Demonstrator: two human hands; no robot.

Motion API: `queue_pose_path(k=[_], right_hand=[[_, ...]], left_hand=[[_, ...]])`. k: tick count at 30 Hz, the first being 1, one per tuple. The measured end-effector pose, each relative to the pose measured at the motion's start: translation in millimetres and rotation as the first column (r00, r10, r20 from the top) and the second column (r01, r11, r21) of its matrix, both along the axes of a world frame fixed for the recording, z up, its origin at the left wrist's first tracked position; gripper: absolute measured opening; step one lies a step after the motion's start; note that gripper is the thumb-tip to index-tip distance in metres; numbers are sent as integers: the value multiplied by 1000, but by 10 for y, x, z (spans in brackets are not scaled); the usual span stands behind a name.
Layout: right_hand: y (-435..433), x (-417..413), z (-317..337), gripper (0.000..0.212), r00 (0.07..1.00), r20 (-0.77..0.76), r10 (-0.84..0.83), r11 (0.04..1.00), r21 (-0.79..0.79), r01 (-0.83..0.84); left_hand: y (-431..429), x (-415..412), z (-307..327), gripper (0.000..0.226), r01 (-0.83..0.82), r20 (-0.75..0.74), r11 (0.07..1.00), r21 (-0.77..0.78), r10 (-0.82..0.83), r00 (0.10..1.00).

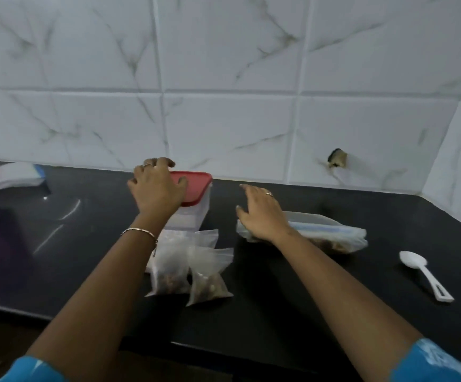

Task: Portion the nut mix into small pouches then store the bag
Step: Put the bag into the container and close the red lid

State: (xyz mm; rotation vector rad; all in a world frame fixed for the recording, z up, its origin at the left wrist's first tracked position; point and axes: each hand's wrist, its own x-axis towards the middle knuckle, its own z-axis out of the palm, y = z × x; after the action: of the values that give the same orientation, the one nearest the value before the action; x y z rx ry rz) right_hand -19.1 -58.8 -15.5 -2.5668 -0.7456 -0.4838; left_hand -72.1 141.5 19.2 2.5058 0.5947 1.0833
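Nut mix bag point(334, 235): lies flat on the black desk point(86, 257), right of centre, blue zip strip along its top. Brown mix shows through the plastic. Cannot tell whether the zip is closed.

Pouches point(168, 271): a small cluster in front of centre, near the desk's front edge. At least two are filled at the bottom and lean on each other; another sits behind them.

Right hand point(262, 213): over the bag's left end, fingers straight and spread, grip apart, holding nothing. Contact with the bag unclear.

Left hand point(155, 188): on the red lid point(196, 186) of a clear tub point(193, 216) just behind the pouches. Fingers bent over the lid's far corner, thumb on top, so the grip is clamped on the lid.

White spoon point(424, 274): well right of the bag, bowl up. A pale folded item lies far left against the tiled wall point(223, 119).

Judgement: portioning looks finished; storing the bag is what remains.

Risks:
- If the zip is not fully shut, lifting the bag by one end could spill mix onto the desk.
- Left forearm passes directly above the pouches, so drawing it back low could knock them over.
- One-handed pull on the lid may drag the light tub into the pouches.
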Motion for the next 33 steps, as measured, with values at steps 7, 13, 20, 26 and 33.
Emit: queue_pose_path(k=[7,13,20,26,33], right_hand=[[834,-72,67,57,786,-571,235,898,437,49],[933,-153,158,45,838,-482,257,829,556,66],[559,-323,499,46,930,-292,222,755,655,25],[-167,-731,662,52,953,-190,235,766,640,-62],[-1349,-1264,305,74,966,254,-40,976,215,-16]], left_hand=[[778,-19,-281,61,81,-119,746,-661,-211,970],[704,-101,-120,42,218,92,703,-677,-213,973],[199,-310,340,35,313,265,771,-554,-193,945],[-267,-480,567,34,447,307,713,-539,-328,893],[-1027,-618,393,30,590,121,520,-618,-678,725]])
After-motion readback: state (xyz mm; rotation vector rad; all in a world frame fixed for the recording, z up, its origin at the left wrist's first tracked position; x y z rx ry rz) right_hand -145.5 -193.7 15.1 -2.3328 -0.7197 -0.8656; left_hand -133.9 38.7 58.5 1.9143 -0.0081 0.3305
